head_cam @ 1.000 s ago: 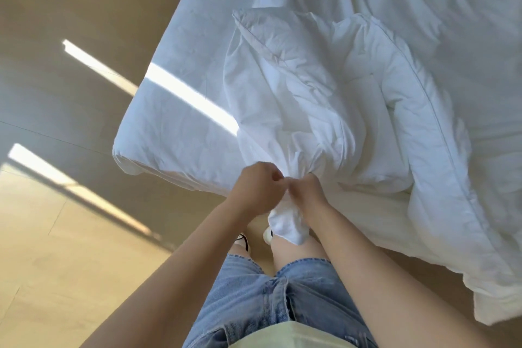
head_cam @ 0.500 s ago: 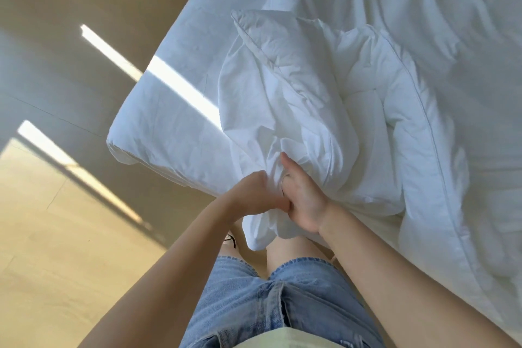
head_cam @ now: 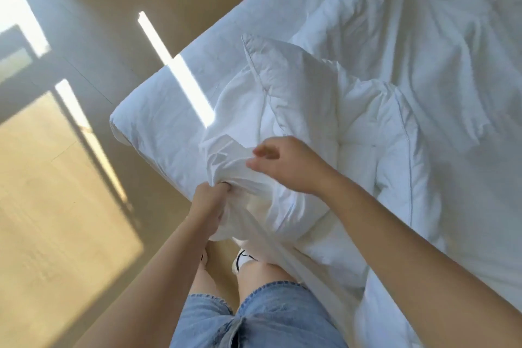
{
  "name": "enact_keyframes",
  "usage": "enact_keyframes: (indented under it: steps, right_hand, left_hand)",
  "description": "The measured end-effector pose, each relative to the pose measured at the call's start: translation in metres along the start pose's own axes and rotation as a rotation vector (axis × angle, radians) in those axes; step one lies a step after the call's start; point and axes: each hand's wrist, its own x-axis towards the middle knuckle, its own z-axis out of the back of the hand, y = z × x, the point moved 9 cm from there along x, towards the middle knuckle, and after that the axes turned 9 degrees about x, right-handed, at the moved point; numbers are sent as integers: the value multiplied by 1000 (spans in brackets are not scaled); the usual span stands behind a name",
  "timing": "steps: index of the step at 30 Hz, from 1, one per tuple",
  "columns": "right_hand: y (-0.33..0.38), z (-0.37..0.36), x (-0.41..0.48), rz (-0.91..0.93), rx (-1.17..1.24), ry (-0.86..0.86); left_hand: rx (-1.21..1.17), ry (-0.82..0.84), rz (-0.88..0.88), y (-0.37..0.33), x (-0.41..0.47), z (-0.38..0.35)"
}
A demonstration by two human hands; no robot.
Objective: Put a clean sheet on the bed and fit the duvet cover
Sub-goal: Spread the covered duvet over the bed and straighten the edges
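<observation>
- At the near corner of a bed (head_cam: pixel 127 127), a person in denim shorts (head_cam: pixel 254 316) stands over white bedding, seen from a head-worn camera looking down.
- The left hand (head_cam: pixel 210 202) grips a bunched handful of the cover (head_cam: pixel 231 155), fingers curled tightly into the cloth at the mattress edge.
- The right hand (head_cam: pixel 288 168) hangs just above the same bunch, its fingers (head_cam: pixel 255 152) loosely bent and slightly apart with nothing between them; motion blur hides whether the tips touch the cloth.
- The cover lies crumpled on the corner of the bed, wrapped loosely around one end of the duvet (head_cam: pixel 353 121), and a fold of it trails off the edge toward the person's legs.
- The duvet, puffy with a piped seam, sits heaped across the near side of the bed, part of it spilling over the edge on the right.
- A sheet (head_cam: pixel 231 37) covers the mattress, lightly creased, with a bright stripe of sun (head_cam: pixel 183 73) crossing it.
- A white shoe (head_cam: pixel 243 258) shows on the wooden floor (head_cam: pixel 70 192) beneath the hands.
</observation>
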Motion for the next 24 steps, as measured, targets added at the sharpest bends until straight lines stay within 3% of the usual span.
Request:
enact_keyframes:
  steps: [2,3,8,12,14,18,21,24]
  right_hand:
    - [11,74,22,118,-92,-334]
    - [10,94,37,107,-190,-368]
    - [-46,68,108,-251,-533,18]
    - [-42,61,101,-69,-537,-314]
    - [-50,47,68,43,-481,-371]
    - [-77,-4,-3,124,-397,-285]
    - [-75,-29,-20,147,-361,-243]
    - [-64,-57,-19,204,-487,-54]
  left_hand:
    - [-139,40,160,11,-3,-5]
    - [-155,73,169,11,-4,-9]
    - [-167,195,132,6,-16,-17]
    - [-252,382,252,12,-28,-31]
    - [-327,390,297,6,-31,-37]
    - [-514,420,237,-22,-36,-52]
    - [-471,473,120,-34,-38,-56]
    - [-318,264,105,-24,-28,-42]
